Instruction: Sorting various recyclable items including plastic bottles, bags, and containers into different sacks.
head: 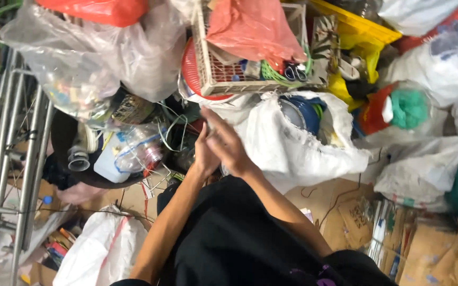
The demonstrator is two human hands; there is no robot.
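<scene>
Hands meet in the middle, over a big mess of bags. The left hand (203, 153) and the right hand (229, 145) press close together, touching each other. I cannot tell if their grip is shut on something, because the blur hides what is between them. They are right at the edge of a white sack (287, 148), which lies open just beside them with a blue thing (300, 112) inside. A white plastic basket (239, 74) sits just above the hands, with a red bag (253, 26) on top. Clear bags (96, 58) of scraps are piled to one side. Flat cardboard (430, 249) lies on the floor.
</scene>
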